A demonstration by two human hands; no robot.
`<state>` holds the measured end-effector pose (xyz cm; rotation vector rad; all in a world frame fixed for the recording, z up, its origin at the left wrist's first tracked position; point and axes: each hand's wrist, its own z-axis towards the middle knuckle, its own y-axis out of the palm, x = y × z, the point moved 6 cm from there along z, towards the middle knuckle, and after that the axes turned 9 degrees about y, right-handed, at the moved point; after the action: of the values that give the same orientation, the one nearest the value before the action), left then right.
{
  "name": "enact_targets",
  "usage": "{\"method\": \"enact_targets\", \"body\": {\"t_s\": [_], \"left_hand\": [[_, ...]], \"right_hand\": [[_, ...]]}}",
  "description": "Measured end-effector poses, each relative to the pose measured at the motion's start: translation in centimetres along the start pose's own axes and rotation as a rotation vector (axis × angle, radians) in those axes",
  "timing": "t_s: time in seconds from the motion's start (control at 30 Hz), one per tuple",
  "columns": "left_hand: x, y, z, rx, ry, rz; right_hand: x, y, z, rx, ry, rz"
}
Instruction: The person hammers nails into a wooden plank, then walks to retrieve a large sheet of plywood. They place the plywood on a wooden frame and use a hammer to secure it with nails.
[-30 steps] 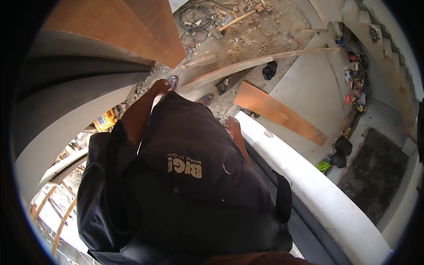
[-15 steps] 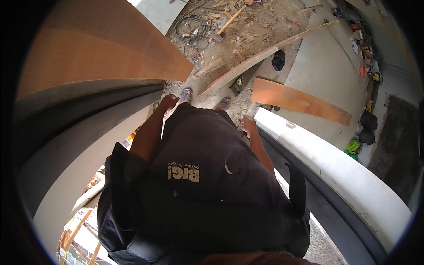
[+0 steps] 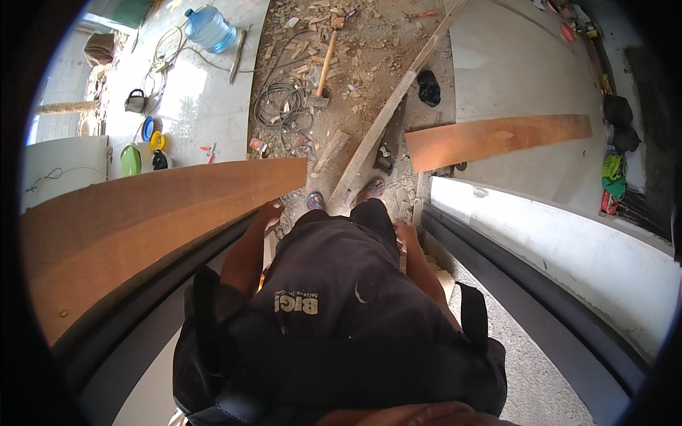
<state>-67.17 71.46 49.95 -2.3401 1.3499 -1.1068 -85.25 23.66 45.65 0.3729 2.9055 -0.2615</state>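
Note:
My left hand [image 3: 270,213] hangs loosely beside the near end of a brown wooden panel [image 3: 170,206] with a dark edge strip below it. Its fingers look slightly bent, with nothing visible in them. At my right thigh hangs my right hand [image 3: 406,235], apparently empty and loosely open, its fingertips partly hidden by my dark shirt. The end of a white panel [image 3: 540,238] with a dark frame [image 3: 526,291] is the nearest thing to it. My sandalled feet [image 3: 315,201] stand on the debris-strewn ground between the two panels.
A long plank [image 3: 398,89] slants across the ground ahead. Near it lie a long-handled hammer [image 3: 327,67], a coiled cable [image 3: 280,106], a black bag [image 3: 428,88] and a flat brown board [image 3: 504,137]. A blue water jug [image 3: 209,30] lies at the far left. Wood scraps cover the dirt.
The view has turned, bringing the jug and the left floor into sight. The brown panel now appears lower and flatter. My right hand has come closer to my thigh.

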Motion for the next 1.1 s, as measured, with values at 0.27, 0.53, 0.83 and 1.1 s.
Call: {"method": "enact_targets", "body": {"t_s": [0.27,0.53,0.83,1.1], "left_hand": [[17.5,-1.3,11.7,0.156,0.517,0.099],[28.1,-7.7,14.9,0.322,0.367,-0.050],[20.5,-2.4,22.3,-0.046,-0.352,-0.298],[39.0,-7.1,47.1,-0.136,0.014,-0.183]], "right_hand": [[-4.9,-6.8,0.7,-0.009,0.053,0.027],[-12.5,-11.7,3.2,-0.058,0.034,0.294],[-24.7,-13.9,8.7,0.022,0.078,0.117],[-43.8,-23.8,11.5,0.190,0.021,-0.079]]}}
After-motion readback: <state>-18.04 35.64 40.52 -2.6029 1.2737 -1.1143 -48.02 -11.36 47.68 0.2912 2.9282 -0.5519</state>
